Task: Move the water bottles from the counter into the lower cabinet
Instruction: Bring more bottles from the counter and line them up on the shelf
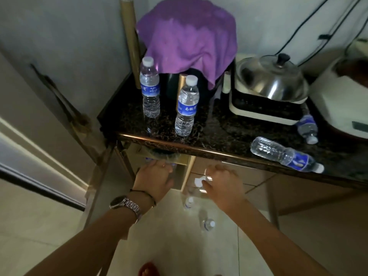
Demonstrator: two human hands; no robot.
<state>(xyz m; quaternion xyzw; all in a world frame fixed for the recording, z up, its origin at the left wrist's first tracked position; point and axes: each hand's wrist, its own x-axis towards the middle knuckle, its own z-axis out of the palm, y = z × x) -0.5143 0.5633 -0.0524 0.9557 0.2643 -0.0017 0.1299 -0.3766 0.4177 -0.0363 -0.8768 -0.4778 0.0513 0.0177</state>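
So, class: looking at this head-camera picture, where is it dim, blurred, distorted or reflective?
Head view: dim overall, darkest under the counter; both hands, left and right, are motion-blurred, so what they hold is unclear; the wide lens bends the counter edge and the wall; the glossy floor mirrors bottles; highlights gleam on the steel lid.

A dim room with a grey wall [79, 36] behind a dark speckled stone counter [229, 132] on a gold-toned frame [127, 166]. Pale glossy floor tiles [39, 226] lie below; a light baseboard [39, 152] runs along the left.
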